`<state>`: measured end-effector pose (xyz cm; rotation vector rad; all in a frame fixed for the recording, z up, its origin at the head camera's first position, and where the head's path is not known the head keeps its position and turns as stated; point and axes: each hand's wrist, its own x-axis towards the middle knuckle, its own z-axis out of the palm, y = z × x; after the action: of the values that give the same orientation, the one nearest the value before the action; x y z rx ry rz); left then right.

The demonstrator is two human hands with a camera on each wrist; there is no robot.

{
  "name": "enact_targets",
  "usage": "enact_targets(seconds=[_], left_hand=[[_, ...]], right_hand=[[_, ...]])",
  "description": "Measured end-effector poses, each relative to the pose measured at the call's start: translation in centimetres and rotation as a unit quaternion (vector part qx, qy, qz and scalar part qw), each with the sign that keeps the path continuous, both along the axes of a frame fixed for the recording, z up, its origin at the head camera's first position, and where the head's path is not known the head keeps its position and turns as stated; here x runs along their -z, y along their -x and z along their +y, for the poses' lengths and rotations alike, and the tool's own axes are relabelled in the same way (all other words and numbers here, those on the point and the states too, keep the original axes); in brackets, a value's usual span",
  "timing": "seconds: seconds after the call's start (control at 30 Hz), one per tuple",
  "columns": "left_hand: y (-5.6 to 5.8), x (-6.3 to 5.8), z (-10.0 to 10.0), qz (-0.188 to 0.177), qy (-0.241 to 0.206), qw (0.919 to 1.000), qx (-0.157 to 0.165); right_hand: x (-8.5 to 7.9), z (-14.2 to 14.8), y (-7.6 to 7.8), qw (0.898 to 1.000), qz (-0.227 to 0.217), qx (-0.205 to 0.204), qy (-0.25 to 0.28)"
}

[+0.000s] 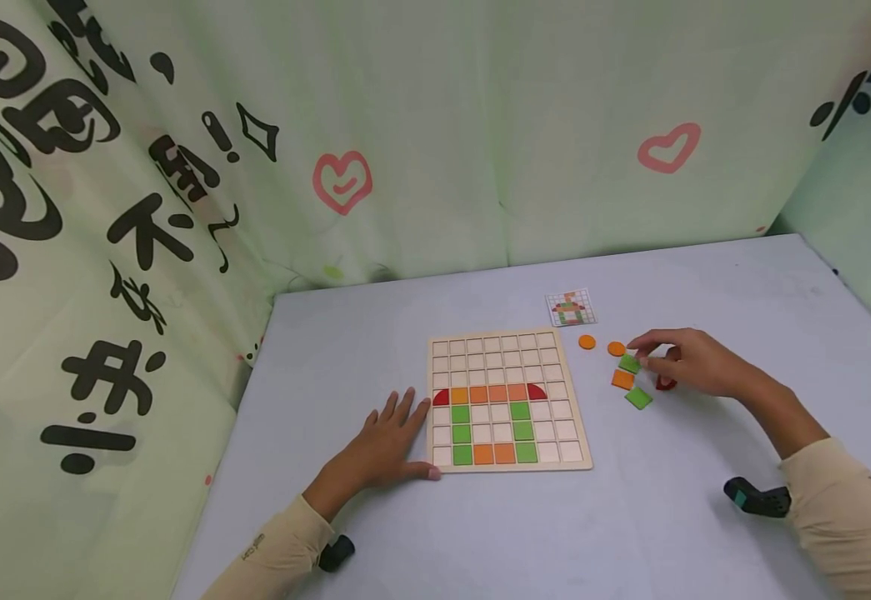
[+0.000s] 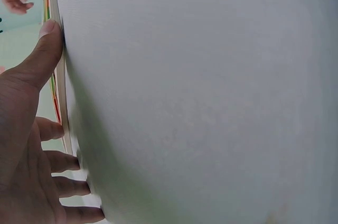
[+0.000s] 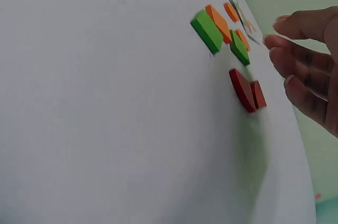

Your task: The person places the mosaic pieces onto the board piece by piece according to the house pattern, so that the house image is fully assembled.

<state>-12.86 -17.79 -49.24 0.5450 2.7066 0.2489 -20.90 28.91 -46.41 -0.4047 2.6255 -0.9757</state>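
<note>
My left hand (image 1: 386, 446) lies with spread fingers at the left edge of a wooden grid board (image 1: 508, 470), its thumb touching the front left corner. On the board, an orange row with a red rounded piece (image 1: 536, 392) at each end tops two green columns, with orange squares between their feet. My right hand (image 1: 693, 360) hovers over loose pieces right of the board, fingers loosely bent and nothing between them. Beneath and beside it lie two green squares (image 3: 207, 31), an orange square (image 1: 623, 379), two orange discs (image 1: 587, 342) and two red pieces (image 3: 243, 91).
Behind the board's right corner lies a small pattern card (image 1: 572, 307) with a coloured grid figure. A white cloth covers the table (image 1: 510, 533). Pale green curtains (image 1: 443, 167) with hearts and black lettering hang behind and at the sides. Each wrist carries a black camera (image 1: 758, 498).
</note>
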Motion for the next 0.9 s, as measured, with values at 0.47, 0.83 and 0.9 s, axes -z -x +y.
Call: enact_targets(seconds=[0.47, 0.83, 0.9], left_hand=[[0.0, 0.1, 0.0, -0.001, 0.006, 1.0000, 0.000], [0.0, 0.3, 0.0, 0.005, 0.005, 1.0000, 0.000], [0.0, 0.3, 0.0, 0.007, 0.006, 1.0000, 0.000]], right_hand=[[1.7, 3.9, 0.2, 0.996, 0.070, -0.010, -0.060], [1.9, 3.8, 0.6, 0.997, 0.034, -0.011, -0.068], [2.0, 3.8, 0.6, 0.997, 0.032, -0.012, -0.072]])
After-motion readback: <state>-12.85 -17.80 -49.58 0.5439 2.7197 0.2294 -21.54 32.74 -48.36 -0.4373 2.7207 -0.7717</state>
